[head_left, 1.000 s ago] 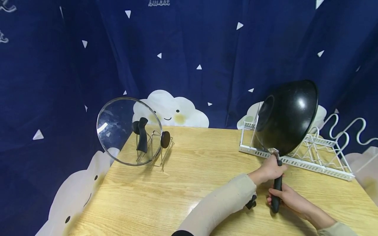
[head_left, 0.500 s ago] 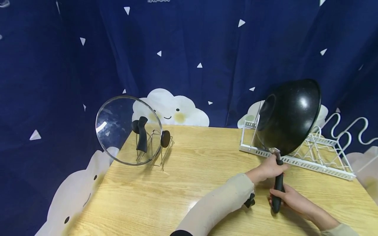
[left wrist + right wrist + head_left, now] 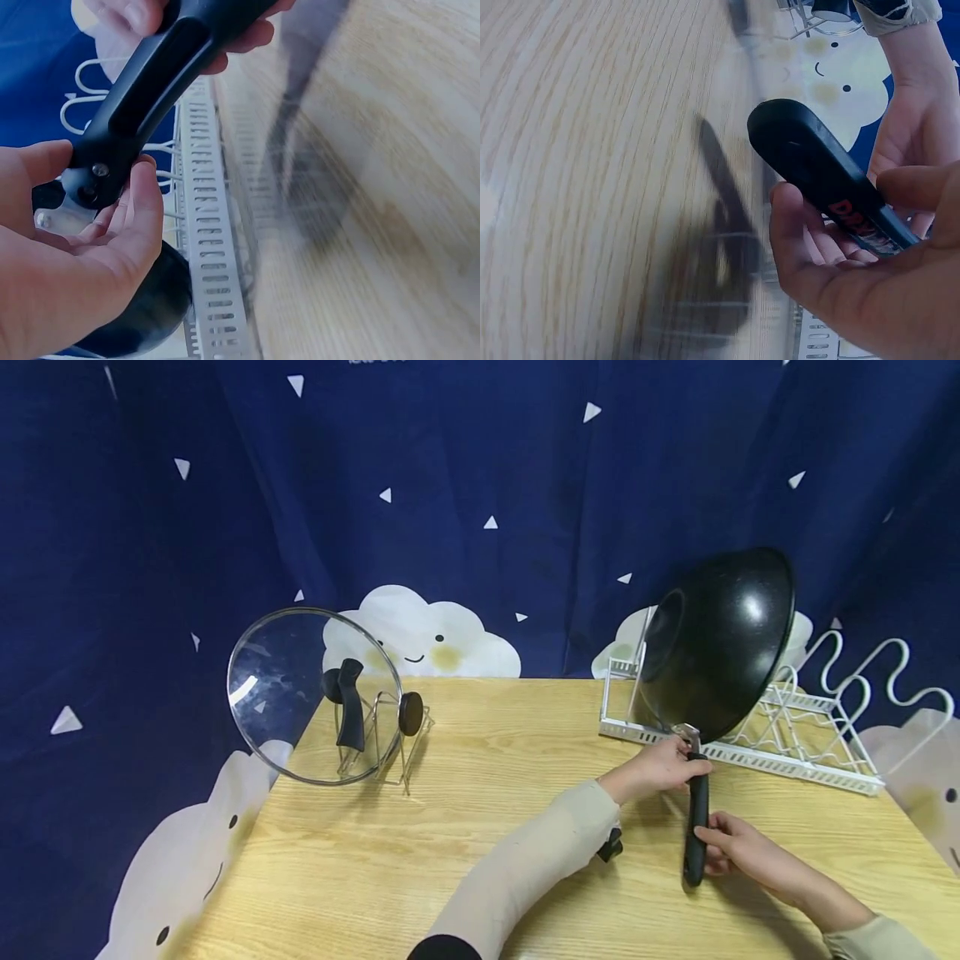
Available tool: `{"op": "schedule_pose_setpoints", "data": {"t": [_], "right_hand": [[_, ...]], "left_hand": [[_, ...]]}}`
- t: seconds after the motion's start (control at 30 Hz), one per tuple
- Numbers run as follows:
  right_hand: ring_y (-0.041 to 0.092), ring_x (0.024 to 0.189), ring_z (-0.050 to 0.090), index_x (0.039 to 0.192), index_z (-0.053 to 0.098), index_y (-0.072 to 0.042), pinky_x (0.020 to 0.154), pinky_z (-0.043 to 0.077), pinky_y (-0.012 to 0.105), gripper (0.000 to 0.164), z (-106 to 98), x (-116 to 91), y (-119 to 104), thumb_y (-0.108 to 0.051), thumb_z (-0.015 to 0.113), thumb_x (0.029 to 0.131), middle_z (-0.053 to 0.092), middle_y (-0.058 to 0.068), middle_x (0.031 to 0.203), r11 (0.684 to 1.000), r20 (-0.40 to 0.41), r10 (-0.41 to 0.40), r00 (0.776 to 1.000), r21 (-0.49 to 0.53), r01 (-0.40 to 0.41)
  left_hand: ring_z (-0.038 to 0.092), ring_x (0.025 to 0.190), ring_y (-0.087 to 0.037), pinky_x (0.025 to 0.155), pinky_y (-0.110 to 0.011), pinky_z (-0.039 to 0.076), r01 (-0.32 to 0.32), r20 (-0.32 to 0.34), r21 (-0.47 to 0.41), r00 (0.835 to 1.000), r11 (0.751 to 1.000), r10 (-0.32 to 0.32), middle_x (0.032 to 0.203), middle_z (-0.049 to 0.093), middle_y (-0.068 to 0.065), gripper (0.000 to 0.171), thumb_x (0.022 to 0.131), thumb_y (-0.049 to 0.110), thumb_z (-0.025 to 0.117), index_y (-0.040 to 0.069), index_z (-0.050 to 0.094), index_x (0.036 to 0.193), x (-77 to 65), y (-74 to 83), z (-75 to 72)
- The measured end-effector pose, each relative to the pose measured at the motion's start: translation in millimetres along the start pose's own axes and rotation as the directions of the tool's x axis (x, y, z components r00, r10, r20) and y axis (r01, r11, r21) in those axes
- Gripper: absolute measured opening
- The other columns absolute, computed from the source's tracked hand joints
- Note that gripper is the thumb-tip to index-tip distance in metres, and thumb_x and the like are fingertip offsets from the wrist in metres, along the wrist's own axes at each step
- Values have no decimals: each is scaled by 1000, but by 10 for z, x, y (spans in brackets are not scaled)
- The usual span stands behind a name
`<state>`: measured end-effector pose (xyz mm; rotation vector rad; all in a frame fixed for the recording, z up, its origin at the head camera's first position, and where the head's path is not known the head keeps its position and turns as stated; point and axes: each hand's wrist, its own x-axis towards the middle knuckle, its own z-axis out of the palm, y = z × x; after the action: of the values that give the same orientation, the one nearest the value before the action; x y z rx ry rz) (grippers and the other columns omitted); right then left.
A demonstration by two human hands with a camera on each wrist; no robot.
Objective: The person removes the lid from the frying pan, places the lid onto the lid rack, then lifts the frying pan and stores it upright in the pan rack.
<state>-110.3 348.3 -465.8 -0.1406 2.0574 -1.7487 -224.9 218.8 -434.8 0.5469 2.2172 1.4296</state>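
Note:
In the head view, a black wok (image 3: 723, 647) stands tilted on its side in a white wire rack (image 3: 787, 767). Its long black handle (image 3: 697, 827) points toward me. My left hand (image 3: 660, 766) holds the handle at its metal joint, thumb on one side and fingers on the other, as the left wrist view shows. Lower down, my right hand (image 3: 742, 852) grips the handle near its free end. The right wrist view has the handle's rounded tip (image 3: 784, 124) sticking out past the fingers, with partly hidden red lettering beside them.
On the left, a glass lid (image 3: 277, 668) with a black handle leans upright in a small wire stand (image 3: 408, 768) that has round dark knobs. Wavy white dividers (image 3: 900, 672) rise at the rack's right. Behind the wooden table (image 3: 465, 793) hangs a dark blue curtain (image 3: 480, 452).
The head view has shifted slightly. My fingers lie more loosely about the handle, and more of it shows between my hands. The wok keeps its place in the rack.

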Motion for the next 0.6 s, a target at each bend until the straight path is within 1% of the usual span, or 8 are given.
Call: {"op": "schedule_pose_setpoints", "data": {"t": [0.1, 0.17, 0.23, 0.33, 0.4, 0.47, 0.5, 0.6], "right_hand": [[8, 62, 47, 92, 38, -4, 62, 47, 24, 13, -39, 20, 52, -13, 39, 101, 38, -5, 68, 998, 18, -46, 999, 34, 46], [7, 62, 48, 93, 37, -2, 61, 47, 25, 13, -49, 25, 57, -13, 41, 100, 40, -6, 68, 999, 3, -40, 999, 34, 40], [7, 62, 49, 96, 37, 2, 61, 48, 25, 16, -44, 26, 31, -13, 41, 100, 43, -4, 70, 1000, -41, -14, 999, -3, 14], [9, 68, 54, 103, 35, 12, 62, 50, 27, 27, -7, -2, -65, -14, 43, 99, 50, 4, 79, 990, -171, 33, 985, -129, -56], [13, 75, 57, 109, 35, 17, 65, 52, 29, 33, 11, -18, -140, -14, 43, 99, 54, 11, 87, 968, -255, 51, 965, -225, -111], [21, 84, 60, 114, 35, 19, 68, 53, 31, 38, 18, -27, -213, -15, 44, 100, 55, 20, 97, 937, -320, 35, 947, -320, -143], [25, 87, 60, 115, 37, 19, 68, 52, 32, 40, 21, -27, -251, -17, 46, 99, 55, 24, 100, 911, -351, 11, 936, -382, -154], [41, 95, 58, 116, 41, 19, 71, 51, 38, 44, 27, -10, -349, -20, 49, 98, 53, 34, 108, 833, -409, -92, 908, -531, -154]], "left_hand": [[66, 69, -18, 62, -30, 54, -9, 2, -51, 1000, 999, 9, 76, 61, -4, 20, 88, 17, 66, 2, 55, 97, 11, -18, -33], [66, 68, -18, 61, -29, 54, -13, 1, -75, 1000, 997, 14, 73, 61, -5, 16, 89, 14, 65, 3, 54, 93, 12, -33, -55], [66, 67, -20, 58, -27, 53, -23, 2, -77, 1000, 997, 24, 71, 62, -7, 13, 89, 12, 63, 4, 53, 90, 5, -50, -89], [66, 67, -20, 54, -23, 49, -43, 16, -14, 999, 999, 43, 71, 63, -7, 12, 90, 14, 62, 5, 55, 90, -27, -86, -175], [65, 68, -19, 54, -21, 48, -54, 34, 36, 998, 998, 52, 73, 63, -5, 12, 91, 17, 62, 6, 56, 93, -63, -117, -252], [64, 67, -13, 54, -19, 47, -68, 55, 107, 996, 992, 63, 75, 62, -2, 15, 92, 20, 60, 7, 56, 97, -109, -155, -335], [63, 68, -11, 56, -18, 47, -78, 65, 145, 995, 986, 69, 77, 61, 0, 15, 92, 22, 60, 8, 56, 100, -136, -173, -377], [59, 72, -5, 62, -16, 45, -136, 88, 293, 989, 946, 114, 83, 62, 3, 19, 93, 25, 58, 9, 58, 105, -231, -230, -501]]}}
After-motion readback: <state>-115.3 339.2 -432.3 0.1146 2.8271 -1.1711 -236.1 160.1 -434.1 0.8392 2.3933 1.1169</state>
